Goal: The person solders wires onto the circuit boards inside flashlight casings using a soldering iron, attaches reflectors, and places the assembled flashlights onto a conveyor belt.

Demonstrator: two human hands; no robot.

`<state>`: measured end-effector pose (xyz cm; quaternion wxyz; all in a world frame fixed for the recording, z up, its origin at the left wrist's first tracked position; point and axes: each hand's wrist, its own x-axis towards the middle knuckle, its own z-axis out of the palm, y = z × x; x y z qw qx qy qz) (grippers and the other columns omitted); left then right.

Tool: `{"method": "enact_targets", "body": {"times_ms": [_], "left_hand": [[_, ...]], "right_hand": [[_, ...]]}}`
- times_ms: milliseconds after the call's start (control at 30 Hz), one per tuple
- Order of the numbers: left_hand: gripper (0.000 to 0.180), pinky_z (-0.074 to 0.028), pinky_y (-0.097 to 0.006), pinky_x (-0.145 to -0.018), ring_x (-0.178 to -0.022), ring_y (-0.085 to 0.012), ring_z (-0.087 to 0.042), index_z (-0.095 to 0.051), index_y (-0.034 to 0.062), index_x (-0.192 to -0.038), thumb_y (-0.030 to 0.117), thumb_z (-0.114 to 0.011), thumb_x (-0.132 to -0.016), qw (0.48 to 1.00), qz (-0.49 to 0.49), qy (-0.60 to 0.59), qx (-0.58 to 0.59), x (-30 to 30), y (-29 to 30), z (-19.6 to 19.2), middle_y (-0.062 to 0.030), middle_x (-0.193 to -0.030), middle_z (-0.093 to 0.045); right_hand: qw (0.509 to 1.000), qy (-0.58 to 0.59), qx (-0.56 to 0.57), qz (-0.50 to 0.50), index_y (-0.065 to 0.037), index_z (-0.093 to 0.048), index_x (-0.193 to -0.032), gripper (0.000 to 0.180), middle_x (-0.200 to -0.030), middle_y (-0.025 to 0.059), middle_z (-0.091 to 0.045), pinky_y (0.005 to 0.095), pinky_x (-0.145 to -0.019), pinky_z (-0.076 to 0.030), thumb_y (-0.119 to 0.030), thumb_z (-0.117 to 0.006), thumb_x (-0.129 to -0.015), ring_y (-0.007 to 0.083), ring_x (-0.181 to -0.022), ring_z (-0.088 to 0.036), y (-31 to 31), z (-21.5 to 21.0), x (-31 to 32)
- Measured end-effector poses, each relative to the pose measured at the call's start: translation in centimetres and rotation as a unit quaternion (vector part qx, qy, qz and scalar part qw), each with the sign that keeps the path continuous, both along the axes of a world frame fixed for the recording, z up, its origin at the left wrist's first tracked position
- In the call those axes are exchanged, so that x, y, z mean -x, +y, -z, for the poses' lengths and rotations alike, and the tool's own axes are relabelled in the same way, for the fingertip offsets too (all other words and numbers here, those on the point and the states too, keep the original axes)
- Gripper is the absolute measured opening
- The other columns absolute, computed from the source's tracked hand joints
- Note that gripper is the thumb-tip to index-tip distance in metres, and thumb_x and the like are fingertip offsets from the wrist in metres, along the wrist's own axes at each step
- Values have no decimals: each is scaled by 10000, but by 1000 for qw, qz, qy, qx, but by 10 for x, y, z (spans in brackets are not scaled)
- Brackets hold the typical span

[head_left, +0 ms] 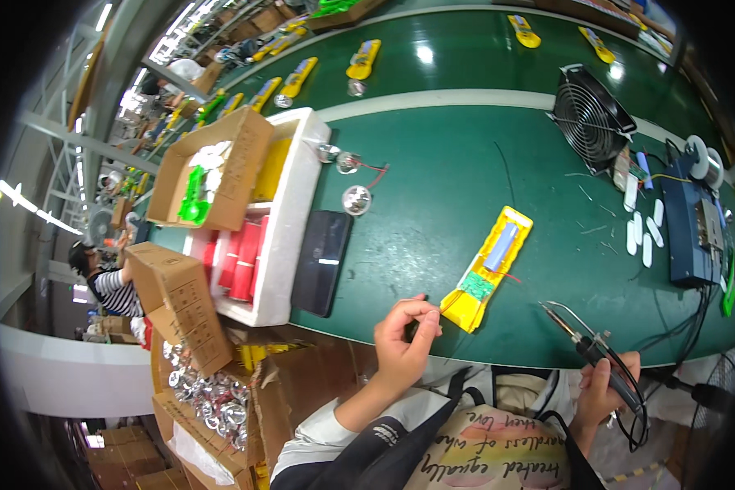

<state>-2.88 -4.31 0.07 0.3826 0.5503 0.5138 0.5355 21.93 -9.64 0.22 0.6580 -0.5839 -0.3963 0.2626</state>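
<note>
A yellow plastic torch housing lies on the green bench before me, its wide end toward me. Inside it sit a blue cylindrical battery and a small green circuit board. A short red wire sticks out past the housing's right side. My left hand is closed in a pinch just left of the wide end; what its fingertips hold is too small to make out. My right hand grips a soldering iron with a thin curved metal tube beside its tip. The tip points up-left, apart from the housing.
A black fan, white strips, a solder spool and a blue soldering station stand right. Reflectors and a black tray lie left, beside a foam box and cartons. More yellow housings lie beyond.
</note>
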Motion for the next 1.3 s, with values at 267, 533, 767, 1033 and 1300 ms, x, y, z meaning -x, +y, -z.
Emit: {"method": "enact_targets", "body": {"times_ms": [267, 533, 767, 1033, 1300], "left_hand": [[125, -391, -290, -638, -636, -171, -536, -621, 34, -835, 24, -580, -718, 962, -34, 266, -51, -18, 7, -20, -55, -711, -618], [88, -384, -278, -574, -572, -182, -510, -603, 55, -714, 21, -625, -636, 962, -63, 264, -28, -29, 11, -18, -34, -632, -576], [101, -357, -273, -533, -505, -163, -440, -597, 62, -685, 12, -647, -613, 968, -74, 239, 2, -29, 12, -11, -7, -540, -486], [120, -309, -260, -509, -478, -137, -399, -575, 79, -648, 0, -655, -605, 967, -82, 238, -33, -30, 14, -6, 12, -509, -448], [134, -304, -261, -502, -472, -138, -389, -565, 74, -644, -13, -656, -597, 968, -84, 234, -44, -31, 14, -4, 12, -504, -434]], "right_hand": [[999, 7, 1, -44, -13, -373, -794, 343, -544, 88, -498, 179, -384, -355, -252, -615, -747, 76, -386, -437, -1, -20, 12], [991, -29, 12, -130, -1, -382, -793, 381, -527, 75, -508, 193, -412, -409, -269, -646, -737, 97, -417, -490, 20, -31, 33], [985, -46, 50, -156, -7, -385, -792, 363, -530, 69, -509, 193, -432, -414, -263, -637, -744, 93, -445, -500, 31, -32, 43], [984, -32, 81, -152, -13, -377, -807, 355, -568, 91, -515, 194, -431, -413, -244, -638, -742, 95, -436, -493, 33, -35, 44], [983, -16, 86, -164, -7, -369, -815, 347, -566, 84, -499, 195, -430, -415, -222, -633, -746, 93, -429, -489, 34, -36, 45]]}}
